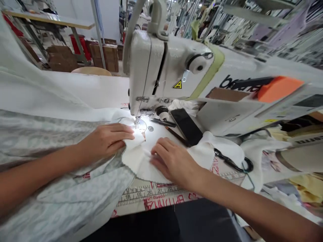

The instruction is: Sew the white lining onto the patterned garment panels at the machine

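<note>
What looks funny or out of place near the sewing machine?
Maybe the black phone. It lies under the arm of the sewing machine, just beyond the right hand, and it isn't a sewing tool like the scissors. I can't see anything spilled or broken.

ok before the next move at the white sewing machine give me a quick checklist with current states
1. Left hand clear of the small metal presser foot: not ok, fingertips look very close beside it.
2. Right hand clear of the foot: ok, apart from it.
3. White curved-edge cloth spread near the foot: ok.
4. Presser foot lowered: cannot tell, glare hides it.
5. Flat black smartphone away from the foot: ok, lying to its right.
</note>
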A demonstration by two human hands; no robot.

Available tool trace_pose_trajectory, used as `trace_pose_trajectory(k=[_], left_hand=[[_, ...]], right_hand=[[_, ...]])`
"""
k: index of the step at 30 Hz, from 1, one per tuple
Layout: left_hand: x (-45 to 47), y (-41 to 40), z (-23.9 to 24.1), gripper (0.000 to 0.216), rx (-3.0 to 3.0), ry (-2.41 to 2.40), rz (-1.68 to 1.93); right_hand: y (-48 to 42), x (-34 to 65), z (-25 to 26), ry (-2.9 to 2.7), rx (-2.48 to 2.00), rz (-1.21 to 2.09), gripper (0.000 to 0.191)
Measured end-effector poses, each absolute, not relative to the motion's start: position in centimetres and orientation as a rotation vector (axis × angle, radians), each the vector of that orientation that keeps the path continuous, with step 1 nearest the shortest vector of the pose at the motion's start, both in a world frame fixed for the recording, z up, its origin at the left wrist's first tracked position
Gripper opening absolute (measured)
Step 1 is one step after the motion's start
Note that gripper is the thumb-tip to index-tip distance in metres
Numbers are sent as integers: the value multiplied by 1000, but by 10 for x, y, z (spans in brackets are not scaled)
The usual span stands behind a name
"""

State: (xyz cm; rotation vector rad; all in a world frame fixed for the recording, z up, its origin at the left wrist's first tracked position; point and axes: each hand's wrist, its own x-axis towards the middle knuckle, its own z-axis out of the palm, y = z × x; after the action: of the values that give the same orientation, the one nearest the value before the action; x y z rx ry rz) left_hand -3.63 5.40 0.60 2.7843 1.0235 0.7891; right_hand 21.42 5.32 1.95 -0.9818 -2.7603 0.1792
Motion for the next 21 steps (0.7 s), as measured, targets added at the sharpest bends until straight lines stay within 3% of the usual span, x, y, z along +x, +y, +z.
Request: trace_pose_trajectory(k=[4, 7, 8, 13, 16, 21], left_hand=[[-51, 34, 13, 36, 2717, 1361, 628], [-67, 10, 19, 46, 2658, 1529, 397], [-71, 3, 22, 51, 2632, 1575, 275], [-74, -15, 35, 85, 2496, 1655, -251], [-64, -10, 41, 90, 2462, 1665, -381], [-55, -1, 41, 95, 2494, 1657, -427]], right_hand=[[18, 211, 30, -2587, -771, 137, 9], [-27, 202, 23, -2626, -449, 746, 16], [-41, 197, 15, -2577, -394, 804, 19], [-81, 148, -31, -2312, -512, 255, 16], [-82, 126, -41, -2373, -517, 203, 32], [-69, 130, -34, -2414, -322, 228, 28]])
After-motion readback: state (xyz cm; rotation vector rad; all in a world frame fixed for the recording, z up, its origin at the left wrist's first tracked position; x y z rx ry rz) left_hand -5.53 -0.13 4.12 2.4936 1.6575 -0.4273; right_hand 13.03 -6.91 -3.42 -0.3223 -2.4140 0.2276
